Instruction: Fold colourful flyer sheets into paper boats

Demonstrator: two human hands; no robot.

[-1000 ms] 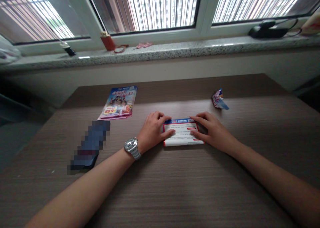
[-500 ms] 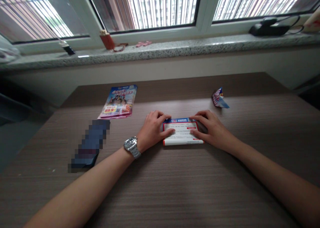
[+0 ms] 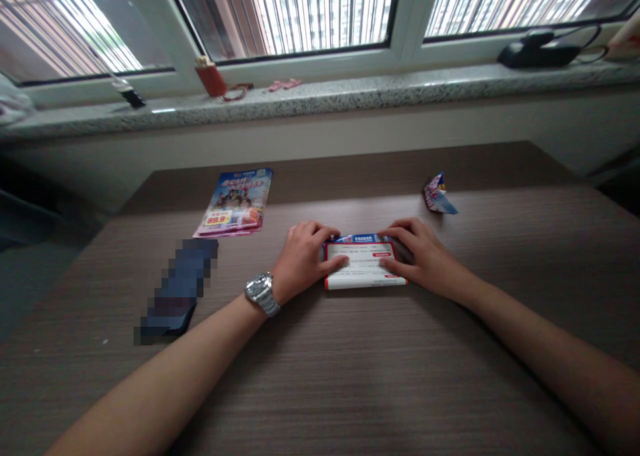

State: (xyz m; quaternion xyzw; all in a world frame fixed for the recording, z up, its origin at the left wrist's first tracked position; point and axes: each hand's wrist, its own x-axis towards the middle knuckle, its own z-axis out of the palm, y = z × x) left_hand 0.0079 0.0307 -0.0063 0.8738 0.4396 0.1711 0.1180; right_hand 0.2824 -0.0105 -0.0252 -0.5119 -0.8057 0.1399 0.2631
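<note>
A leaflet (image 3: pixel 364 266) lies on the table in front of me, folded over so that its white, red-edged printed side faces up. A blue strip shows along its far edge, and the near edge is a rounded fold. At its left side my left hand (image 3: pixel 306 256) grips it, thumb on the white face and fingers at the far edge. My right hand (image 3: pixel 420 259) holds the right side in the same way. A silver watch (image 3: pixel 263 293) is on my left wrist.
Flat leaflets (image 3: pixel 237 199) lie stacked at the back left, with a pixelated dark phone-like object (image 3: pixel 180 289) nearer me. A folded colourful paper piece (image 3: pixel 438 195) stands at the back right. Beyond the brown table (image 3: pixel 320 376), a stone windowsill (image 3: pixel 350 99) carries small items.
</note>
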